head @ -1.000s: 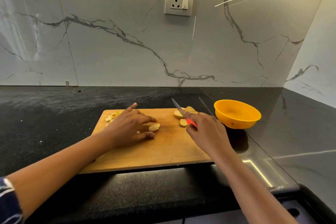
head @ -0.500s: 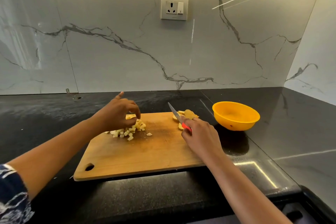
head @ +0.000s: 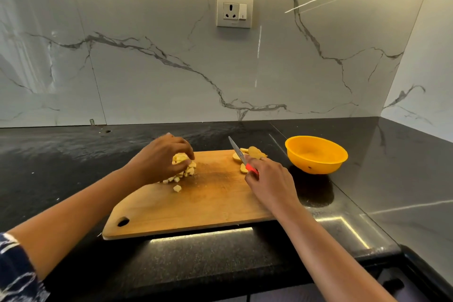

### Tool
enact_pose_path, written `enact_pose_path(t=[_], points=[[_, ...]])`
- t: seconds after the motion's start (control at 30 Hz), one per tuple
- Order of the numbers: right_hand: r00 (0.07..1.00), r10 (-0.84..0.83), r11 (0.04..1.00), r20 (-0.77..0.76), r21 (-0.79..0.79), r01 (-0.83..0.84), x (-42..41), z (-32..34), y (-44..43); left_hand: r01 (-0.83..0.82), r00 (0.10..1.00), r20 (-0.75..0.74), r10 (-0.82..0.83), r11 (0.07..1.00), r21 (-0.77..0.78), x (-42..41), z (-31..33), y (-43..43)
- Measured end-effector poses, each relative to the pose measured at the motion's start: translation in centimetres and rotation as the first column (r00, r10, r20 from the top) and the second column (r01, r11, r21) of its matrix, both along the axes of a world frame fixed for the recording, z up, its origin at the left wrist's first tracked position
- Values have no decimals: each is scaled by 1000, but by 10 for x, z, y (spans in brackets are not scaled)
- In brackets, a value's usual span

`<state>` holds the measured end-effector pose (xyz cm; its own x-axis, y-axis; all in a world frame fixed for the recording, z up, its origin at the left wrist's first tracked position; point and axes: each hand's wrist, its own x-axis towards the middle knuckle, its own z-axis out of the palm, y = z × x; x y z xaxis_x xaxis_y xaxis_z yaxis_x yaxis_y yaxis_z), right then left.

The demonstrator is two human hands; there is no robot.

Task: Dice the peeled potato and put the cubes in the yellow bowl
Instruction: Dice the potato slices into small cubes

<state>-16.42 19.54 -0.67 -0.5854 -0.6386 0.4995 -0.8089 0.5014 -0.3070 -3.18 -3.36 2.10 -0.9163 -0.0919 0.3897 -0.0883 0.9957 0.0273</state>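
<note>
Left fingers (head: 186,147) curled, potato cubes (head: 181,159) within

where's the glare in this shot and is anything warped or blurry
Head view: a bright strip of glare lies on the counter edge below the cutting board; the yellow bowl throws a dark patch on the glossy top; the wide lens splays the wall seams outward; the left hand, potato cubes and knife look sharp.
</note>
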Motion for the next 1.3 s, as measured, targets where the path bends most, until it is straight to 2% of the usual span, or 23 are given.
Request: enact_pose_path(t=[0.07,0.13,0.2,0.3,0.5,0.6,0.63,0.7,0.77,0.83,0.93,1.03,1.2,1.3], points=[[1000,1,1000,7,-6,-1,0,0,0,129,989,66,-129,992,0,10,-6,5],[1000,-4,1000,11,-5,4,0,0,0,202,977,95,-191,971,-126,16,-16,7],[1000,-10,1000,17,-11,10,0,-1,0,169,985,11,-170,962,-215,20,-20,1],[1000,-21,1000,20,-16,21,-1,-1,0,53,990,-118,-77,980,-193,23,-12,-7],[999,-21,999,25,-24,21,-3,-2,0,76,975,-186,-118,974,-215,27,-13,-1],[999,-26,999,41,-32,27,-5,-2,0,1,964,-267,-18,998,-65,25,-8,-4],[998,-36,998,49,-42,38,-6,-2,0,-19,966,-256,16,1000,-8,22,-7,-5],[996,-67,994,64,-79,72,-10,-2,2,-38,991,-127,43,998,41,14,-3,0],[991,-108,986,81,-118,117,-17,-2,3,-19,999,31,19,1000,-18,0,1,14],[985,-147,979,94,-130,158,-21,-1,5,-6,994,109,12,998,-59,-18,2,32],[980,-170,976,104,-121,182,-23,-2,6,-40,988,149,46,998,-46,-54,-2,53],[980,-169,977,101,-115,180,-24,-4,7,-188,966,177,190,982,-24,-83,-9,70],[985,-147,976,85,-152,159,-24,-3,10,-361,921,98,377,920,-151,-105,-15,91],[987,-142,972,79,-177,154,-24,-3,10,-382,916,106,387,922,-67,-109,-15,93]])
